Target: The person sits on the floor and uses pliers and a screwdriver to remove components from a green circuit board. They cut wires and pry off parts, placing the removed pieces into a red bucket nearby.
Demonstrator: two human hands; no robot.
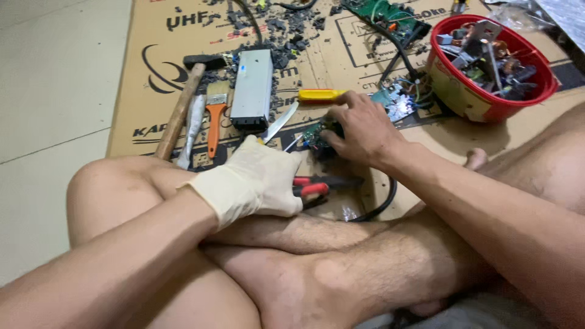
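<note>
I sit cross-legged on flattened cardboard (152, 73). My left hand (253, 183) wears a pale work glove and is closed around red-handled pliers (317, 186), whose handles stick out to the right. My bare right hand (359, 131) grips a small green circuit board (317, 135) just above the pliers, fingers curled over it. A black cable (381, 204) loops under my right wrist. The pliers' jaws are hidden behind the glove.
A hammer (180, 109), an orange-handled brush (214, 116), a grey metal box (251, 88), a knife with a yellow handle (304, 100) and dark debris lie on the cardboard. A red bowl (454, 91) of parts stands at upper right, more circuit boards (390, 18) beside it. Tiled floor lies left.
</note>
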